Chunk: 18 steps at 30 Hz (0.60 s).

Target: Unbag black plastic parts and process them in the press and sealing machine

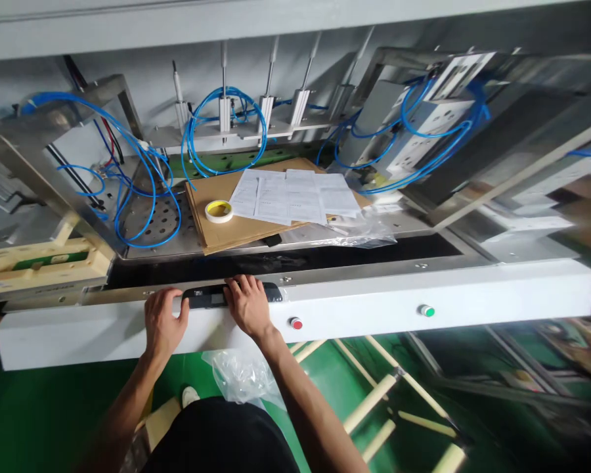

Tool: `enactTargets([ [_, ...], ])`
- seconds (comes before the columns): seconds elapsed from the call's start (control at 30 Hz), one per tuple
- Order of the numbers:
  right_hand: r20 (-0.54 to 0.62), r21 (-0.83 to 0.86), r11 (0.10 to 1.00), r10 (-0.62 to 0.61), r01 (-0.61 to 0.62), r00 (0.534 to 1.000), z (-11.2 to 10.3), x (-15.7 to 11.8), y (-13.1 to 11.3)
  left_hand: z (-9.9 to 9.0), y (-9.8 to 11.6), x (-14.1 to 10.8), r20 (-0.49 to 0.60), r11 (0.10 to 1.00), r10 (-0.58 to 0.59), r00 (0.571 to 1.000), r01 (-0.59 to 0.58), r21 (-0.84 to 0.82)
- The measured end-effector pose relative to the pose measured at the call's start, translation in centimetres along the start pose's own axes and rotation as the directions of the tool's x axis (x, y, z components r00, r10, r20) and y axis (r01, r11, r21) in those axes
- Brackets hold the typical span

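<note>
A long black part with rounded ends (211, 297) lies along the front edge of the white machine bench (364, 299). At its left end, my left hand (165, 320) has its thumb and curled fingers round the tip. My right hand (249, 305) rests on the middle of the part, its fingers bent over the top and covering some of it. The part's right end sticks out beyond my right hand, with a bit of clear film beside it.
Behind are a cardboard sheet (199, 223) with papers (288, 197) and a tape roll (218, 211), plastic film (369, 230), blue air hoses (192, 141) and cylinders. Red (296, 323) and green (427, 311) buttons sit on the bench front. A plastic bag (243, 374) hangs below.
</note>
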State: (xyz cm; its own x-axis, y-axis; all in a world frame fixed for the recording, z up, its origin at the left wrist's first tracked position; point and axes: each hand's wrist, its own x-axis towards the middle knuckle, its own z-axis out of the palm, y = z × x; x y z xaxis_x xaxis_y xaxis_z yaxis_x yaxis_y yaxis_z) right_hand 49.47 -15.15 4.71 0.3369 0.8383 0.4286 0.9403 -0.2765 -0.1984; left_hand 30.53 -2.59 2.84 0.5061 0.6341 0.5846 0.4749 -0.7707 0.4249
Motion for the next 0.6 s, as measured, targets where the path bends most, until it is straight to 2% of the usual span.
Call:
enactTargets([
  [0.07,0.018,-0.013,0.999,0.038,-0.038,0.999,0.2,0.2,-0.2,-0.3,1.1,-0.9,0.000,0.979,0.197,0.980,-0.197,0.050],
  [0.13,0.040,-0.023,0.998,0.055,-0.054,0.998,0.2,0.0,-0.3,0.0,2.3,-1.7,0.094,0.918,0.382,0.919,-0.389,0.077],
  [0.17,0.051,-0.025,0.998,0.060,-0.058,0.997,0.1,-0.1,-0.3,0.4,2.9,-2.0,0.157,0.895,0.424,0.892,-0.439,0.078],
  [0.23,0.069,-0.028,0.997,0.067,-0.065,0.995,-0.1,-0.3,-0.5,1.2,3.7,-2.2,0.268,0.879,0.430,0.862,-0.467,0.094],
  [0.3,0.079,-0.024,0.997,0.080,-0.079,0.994,-0.5,-0.5,-0.6,1.9,3.8,-2.1,0.334,0.882,0.398,0.855,-0.456,0.116],
  [0.43,0.060,0.020,0.996,0.081,-0.083,0.995,-2.0,-1.3,-1.1,1.9,3.0,-1.1,0.433,0.881,0.388,0.814,-0.466,0.087],
  [0.53,-0.007,0.138,0.990,-0.007,0.008,1.000,-3.2,-2.7,-1.6,1.1,2.5,0.1,0.494,0.886,0.403,0.771,-0.463,0.000],
  [0.6,-0.013,0.185,0.978,-0.092,0.093,0.996,-3.5,-3.8,-2.0,0.6,2.5,1.0,0.527,0.893,0.410,0.744,-0.446,-0.065],
])
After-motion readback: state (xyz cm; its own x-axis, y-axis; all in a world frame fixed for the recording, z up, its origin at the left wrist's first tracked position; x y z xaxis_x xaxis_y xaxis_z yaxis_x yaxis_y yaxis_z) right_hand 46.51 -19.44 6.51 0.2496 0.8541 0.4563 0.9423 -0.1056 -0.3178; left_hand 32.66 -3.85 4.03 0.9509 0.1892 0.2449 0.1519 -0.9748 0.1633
